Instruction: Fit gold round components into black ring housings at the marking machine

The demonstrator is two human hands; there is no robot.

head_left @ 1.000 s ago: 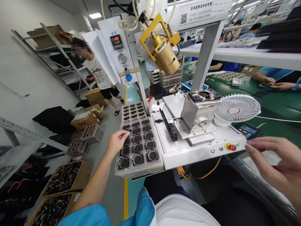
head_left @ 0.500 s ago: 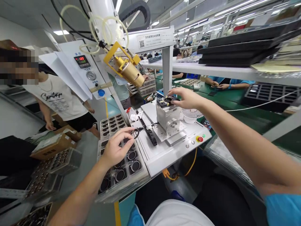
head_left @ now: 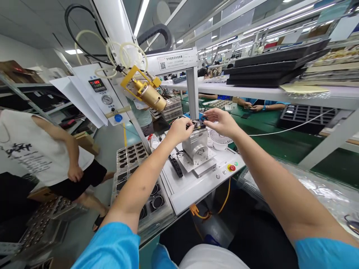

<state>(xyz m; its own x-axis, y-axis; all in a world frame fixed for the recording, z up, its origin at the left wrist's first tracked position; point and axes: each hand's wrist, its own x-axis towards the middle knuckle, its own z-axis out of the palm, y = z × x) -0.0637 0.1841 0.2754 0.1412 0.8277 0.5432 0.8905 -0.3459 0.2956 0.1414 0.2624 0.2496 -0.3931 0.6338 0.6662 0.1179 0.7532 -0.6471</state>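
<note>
As left hand [head_left: 181, 129] and right hand [head_left: 221, 121] touch metal fixture [head_left: 196, 145], fan [head_left: 221, 137] beside

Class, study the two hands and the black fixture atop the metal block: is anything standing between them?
Nothing visible does. The left hand and right hand both reach the black fixture from either side; the gold dispenser head hangs above and left, clear of them.

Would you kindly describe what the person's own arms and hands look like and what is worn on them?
The left hand and right hand are bare, without gloves; no ring or watch shows. The forearms are bare as well. A short bright blue sleeve covers each upper arm: left sleeve, right sleeve.
</note>
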